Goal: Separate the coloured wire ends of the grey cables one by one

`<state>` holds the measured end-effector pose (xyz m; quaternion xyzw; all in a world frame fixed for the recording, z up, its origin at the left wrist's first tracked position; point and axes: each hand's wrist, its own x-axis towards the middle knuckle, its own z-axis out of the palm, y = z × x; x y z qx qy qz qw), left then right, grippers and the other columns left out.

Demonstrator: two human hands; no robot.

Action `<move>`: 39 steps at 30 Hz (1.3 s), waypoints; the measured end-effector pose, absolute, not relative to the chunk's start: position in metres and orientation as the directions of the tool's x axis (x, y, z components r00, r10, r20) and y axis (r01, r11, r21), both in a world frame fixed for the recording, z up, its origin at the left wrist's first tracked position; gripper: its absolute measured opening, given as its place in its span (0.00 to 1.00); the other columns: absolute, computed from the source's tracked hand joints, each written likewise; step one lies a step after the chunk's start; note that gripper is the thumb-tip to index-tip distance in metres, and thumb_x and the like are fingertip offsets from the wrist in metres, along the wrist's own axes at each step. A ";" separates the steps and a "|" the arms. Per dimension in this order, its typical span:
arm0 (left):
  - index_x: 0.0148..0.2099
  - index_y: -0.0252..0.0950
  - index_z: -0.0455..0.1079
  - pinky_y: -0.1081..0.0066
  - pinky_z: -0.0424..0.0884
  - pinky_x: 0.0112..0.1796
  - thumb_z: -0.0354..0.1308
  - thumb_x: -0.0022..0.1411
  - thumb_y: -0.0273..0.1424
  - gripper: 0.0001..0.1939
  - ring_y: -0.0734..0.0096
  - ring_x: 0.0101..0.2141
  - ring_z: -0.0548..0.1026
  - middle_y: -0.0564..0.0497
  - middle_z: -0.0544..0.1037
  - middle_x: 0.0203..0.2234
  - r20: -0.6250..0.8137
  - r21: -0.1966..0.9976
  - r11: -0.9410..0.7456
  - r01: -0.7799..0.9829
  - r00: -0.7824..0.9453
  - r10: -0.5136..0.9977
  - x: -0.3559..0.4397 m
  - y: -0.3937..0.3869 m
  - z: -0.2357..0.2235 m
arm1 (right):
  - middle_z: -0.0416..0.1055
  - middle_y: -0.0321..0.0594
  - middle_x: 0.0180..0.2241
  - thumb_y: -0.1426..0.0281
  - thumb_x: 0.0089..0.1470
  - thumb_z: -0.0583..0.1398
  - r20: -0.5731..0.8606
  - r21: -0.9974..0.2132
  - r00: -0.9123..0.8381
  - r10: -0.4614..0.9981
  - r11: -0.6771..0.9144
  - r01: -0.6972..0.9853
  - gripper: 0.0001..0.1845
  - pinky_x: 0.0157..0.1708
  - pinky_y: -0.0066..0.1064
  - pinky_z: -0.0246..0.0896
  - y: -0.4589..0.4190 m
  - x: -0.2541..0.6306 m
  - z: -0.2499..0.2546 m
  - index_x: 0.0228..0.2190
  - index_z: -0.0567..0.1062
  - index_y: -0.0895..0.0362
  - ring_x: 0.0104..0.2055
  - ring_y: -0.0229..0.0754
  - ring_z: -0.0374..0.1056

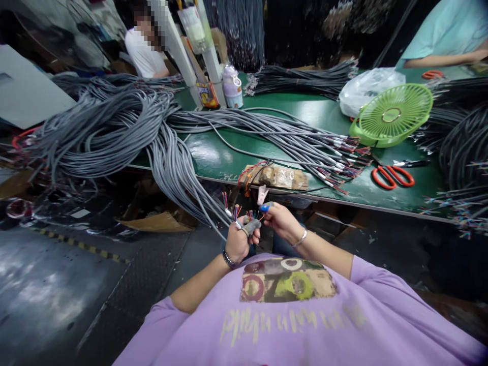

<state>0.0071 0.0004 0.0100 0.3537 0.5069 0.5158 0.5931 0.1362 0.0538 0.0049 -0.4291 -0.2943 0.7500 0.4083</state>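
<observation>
My left hand (238,241) is closed around the ends of several grey cables (198,198), whose coloured inner wires (247,213) fan out above my fist. My right hand (280,219) pinches those coloured wire tips, with a blue cot on one finger and a pink one on another. Both hands are close together just below the front edge of the green table (217,157). The grey cables run up and left into a big bundle (110,127) draped over the table.
Red-handled scissors (392,175), a green fan (392,114), a white plastic bag (368,86) and more cable bundles (305,79) lie on the table. A taped brown block (278,177) sits at its front edge. One person sits at the back left (145,51), another at the right (446,35).
</observation>
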 end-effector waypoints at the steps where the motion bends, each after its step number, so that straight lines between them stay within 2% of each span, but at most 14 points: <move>1: 0.26 0.33 0.67 0.79 0.52 0.13 0.63 0.49 0.39 0.14 0.80 0.12 0.65 0.55 0.71 0.14 -0.241 0.941 0.222 -0.257 -0.044 0.970 0.007 0.000 0.011 | 0.59 0.26 0.15 0.66 0.36 0.67 -0.420 -0.765 -0.272 0.866 -0.499 -0.406 0.14 0.22 0.23 0.54 0.058 0.139 0.004 0.21 0.67 0.57 0.19 0.28 0.53; 4: 0.26 0.33 0.67 0.79 0.53 0.12 0.63 0.49 0.39 0.14 0.80 0.11 0.65 0.55 0.71 0.14 -0.245 0.933 0.222 -0.285 -0.046 0.969 0.005 0.002 0.017 | 0.65 0.29 0.21 0.65 0.43 0.65 -0.442 -0.689 -0.273 0.855 -0.518 -0.507 0.11 0.24 0.24 0.58 0.073 0.148 0.004 0.26 0.68 0.57 0.20 0.29 0.57; 7: 0.27 0.33 0.67 0.79 0.52 0.12 0.62 0.49 0.38 0.13 0.81 0.11 0.65 0.56 0.70 0.13 -0.235 0.926 0.203 -0.317 -0.067 0.970 0.005 0.007 0.022 | 0.70 0.37 0.26 0.57 0.52 0.59 -0.449 -0.617 -0.446 0.774 -0.630 -0.471 0.15 0.27 0.27 0.63 0.084 0.152 0.009 0.29 0.72 0.58 0.23 0.32 0.62; 11: 0.27 0.33 0.67 0.80 0.52 0.12 0.63 0.48 0.38 0.13 0.81 0.11 0.64 0.56 0.70 0.13 -0.239 0.915 0.206 -0.347 -0.053 0.970 0.008 0.017 0.027 | 0.72 0.40 0.29 0.54 0.54 0.56 -0.356 -0.627 -0.597 0.719 -0.657 -0.418 0.20 0.28 0.27 0.64 0.090 0.147 0.014 0.32 0.74 0.59 0.26 0.34 0.65; 15: 0.27 0.33 0.67 0.80 0.52 0.12 0.63 0.48 0.37 0.13 0.82 0.11 0.63 0.56 0.69 0.13 -0.239 0.896 0.210 -0.390 -0.027 0.971 0.010 0.027 0.027 | 0.71 0.36 0.25 0.54 0.51 0.60 -0.309 -0.685 -0.517 0.798 -0.564 -0.461 0.19 0.25 0.23 0.62 0.093 0.140 0.009 0.29 0.74 0.59 0.23 0.31 0.62; 21: 0.28 0.32 0.68 0.80 0.52 0.11 0.63 0.48 0.37 0.12 0.82 0.11 0.63 0.56 0.70 0.13 -0.237 0.897 0.212 -0.389 -0.019 0.971 0.011 0.031 0.019 | 0.71 0.36 0.25 0.53 0.51 0.59 -0.362 -0.603 -0.467 0.807 -0.585 -0.542 0.19 0.25 0.24 0.62 0.095 0.134 0.006 0.29 0.74 0.57 0.24 0.32 0.63; 26: 0.27 0.33 0.68 0.80 0.52 0.12 0.63 0.47 0.38 0.14 0.81 0.11 0.64 0.55 0.70 0.13 -0.263 0.904 0.240 -0.355 -0.017 0.965 0.013 0.032 0.015 | 0.70 0.36 0.23 0.54 0.51 0.60 -0.350 -0.632 -0.388 0.853 -0.521 -0.574 0.18 0.24 0.24 0.59 0.096 0.127 0.006 0.29 0.75 0.58 0.24 0.33 0.63; 29: 0.27 0.33 0.67 0.80 0.52 0.12 0.64 0.46 0.39 0.14 0.81 0.11 0.64 0.55 0.70 0.13 -0.268 0.906 0.246 -0.344 -0.017 0.963 0.014 0.031 0.015 | 0.71 0.37 0.25 0.51 0.50 0.59 -0.350 -0.629 -0.401 0.847 -0.530 -0.569 0.21 0.25 0.26 0.60 0.094 0.126 0.004 0.30 0.74 0.58 0.25 0.35 0.64; 34: 0.27 0.33 0.67 0.80 0.52 0.12 0.63 0.48 0.38 0.13 0.81 0.11 0.64 0.55 0.70 0.13 -0.243 0.912 0.218 -0.347 -0.028 0.970 0.014 0.025 0.015 | 0.70 0.38 0.24 0.47 0.52 0.54 -0.389 -0.556 -0.483 0.785 -0.618 -0.556 0.26 0.25 0.26 0.61 0.087 0.132 0.006 0.30 0.73 0.58 0.23 0.34 0.64; 39: 0.27 0.34 0.66 0.80 0.54 0.13 0.62 0.49 0.38 0.13 0.81 0.12 0.64 0.56 0.70 0.14 -0.218 0.922 0.173 -0.346 -0.094 0.971 0.012 0.014 0.017 | 0.72 0.39 0.27 0.46 0.53 0.52 -0.392 -0.579 -0.520 0.759 -0.643 -0.501 0.27 0.25 0.26 0.62 0.085 0.136 0.011 0.30 0.73 0.58 0.24 0.34 0.64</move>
